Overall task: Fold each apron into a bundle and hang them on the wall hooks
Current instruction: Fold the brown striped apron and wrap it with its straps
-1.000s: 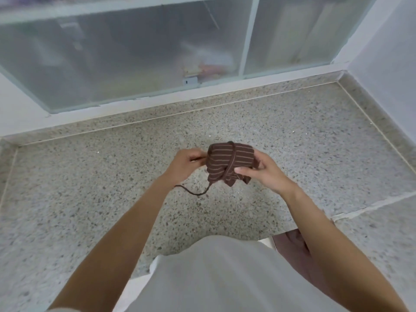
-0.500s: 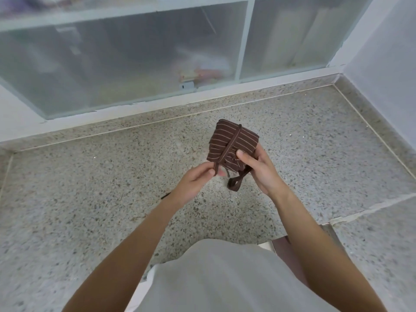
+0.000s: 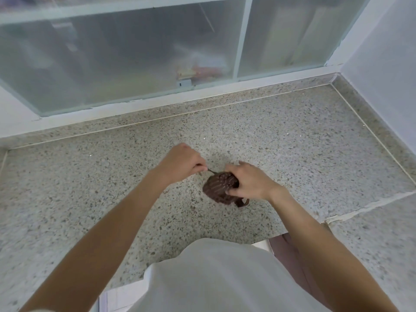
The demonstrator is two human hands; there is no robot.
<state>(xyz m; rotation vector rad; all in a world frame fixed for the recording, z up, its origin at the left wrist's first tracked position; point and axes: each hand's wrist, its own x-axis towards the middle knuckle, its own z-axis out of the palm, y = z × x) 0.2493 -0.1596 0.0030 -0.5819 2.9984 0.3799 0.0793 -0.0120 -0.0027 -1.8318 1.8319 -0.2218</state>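
A brown apron with thin pale stripes is rolled into a small bundle [image 3: 218, 188] just above the speckled stone counter [image 3: 90, 188]. My right hand [image 3: 249, 181] grips the bundle from its right side, fingers curled over the top. My left hand [image 3: 182, 162] is to the left of it and pinches a thin brown apron string [image 3: 211, 171], drawn taut from the bundle. A short strap loop [image 3: 243, 202] sticks out below the bundle. No wall hooks are in view.
A frosted sliding window [image 3: 135, 57] in a white frame runs along the back of the counter. A white wall [image 3: 387, 70] closes the right side. A seam [image 3: 364, 208] crosses the counter at the right. My white top fills the bottom.
The bundle has come down from chest height to just above the counter. My left hand has shifted left and up, pulling the string taut. My right hand now covers the bundle from above.
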